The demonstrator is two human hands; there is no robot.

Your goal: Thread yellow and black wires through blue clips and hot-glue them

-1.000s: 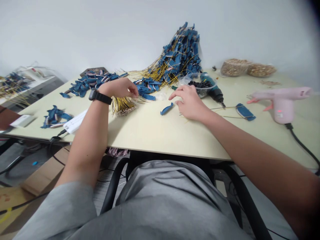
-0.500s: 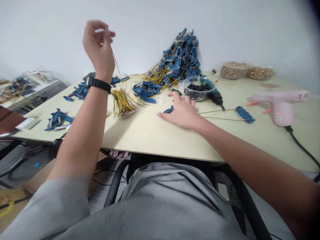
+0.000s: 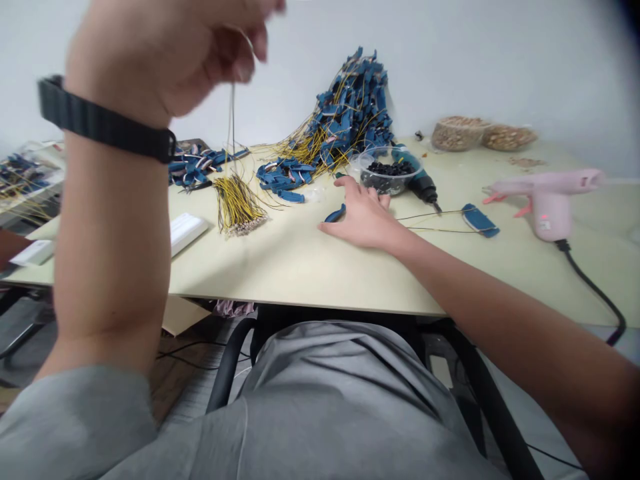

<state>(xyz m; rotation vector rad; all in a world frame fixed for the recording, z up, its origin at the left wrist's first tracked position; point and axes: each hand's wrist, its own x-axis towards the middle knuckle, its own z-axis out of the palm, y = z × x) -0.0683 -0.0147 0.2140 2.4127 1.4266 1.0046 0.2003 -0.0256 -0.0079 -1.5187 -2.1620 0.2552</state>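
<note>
My left hand [image 3: 215, 47] is raised high in front of the wall, with a black watch band on the wrist. Its fingers are pinched on thin wires [image 3: 233, 123] that hang straight down towards a bundle of yellow and black wires [image 3: 237, 203] on the table. My right hand [image 3: 367, 217] rests on the table with thumb and fingers spread. A small curved blue piece [image 3: 335, 213] lies in the gap between its thumb and forefinger; whether they touch it is unclear. Right of that hand, a flat blue piece [image 3: 481, 221] lies with two wires attached.
A tall heap of blue pieces with yellow wires [image 3: 353, 107] leans at the wall. Nearby stand a bowl of black parts [image 3: 390, 173] and a power driver [image 3: 424, 187]. A pink glue gun [image 3: 550, 203] with a cord is at right. A white box [image 3: 187, 231] lies left.
My left hand has risen and come closer to the camera, drawing the wires upward. My right hand has stayed at the blue piece. The view has shifted slightly.
</note>
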